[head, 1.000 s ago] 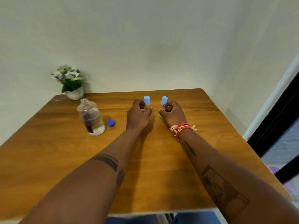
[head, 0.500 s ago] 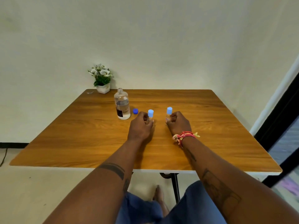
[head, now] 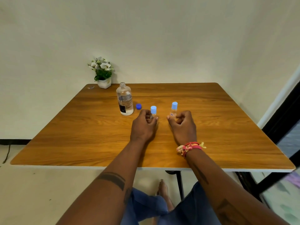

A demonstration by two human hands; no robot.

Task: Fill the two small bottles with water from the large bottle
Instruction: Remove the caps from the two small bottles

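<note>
On the wooden counter (head: 211, 124), near its middle, the two small bottles stand upright a little apart, each wearing a pale blue cap. The left small bottle (head: 153, 110) is mostly hidden behind the left hand (head: 143, 125), whose fingers are curled in at its base; they seem to pinch it low down, though the contact itself is hard to make out. The right small bottle (head: 174, 109) shows more of its clear body, and the right hand (head: 182, 125) sits just in front of it with thumb and forefinger curled toward its foot, apparently touching or nearly so; whether it truly grips I cannot tell. Holding both bottles low like this keeps such light, narrow things from tipping, and leaves the caps free to be reached. To the left, close by, the large bottle (head: 124, 99) stands upright with its neck open and water still filling most of it, and its dark blue cap (head: 138, 106) lies on the counter between it and the left small bottle. That placement looks deliberate: the source is uncapped and within easy reach. Since both small bottles are capped, either they are already filled and closed or have yet to be opened; their level is too small to read. A potted plant (head: 103, 73) sits at the far corner, well clear.
</note>
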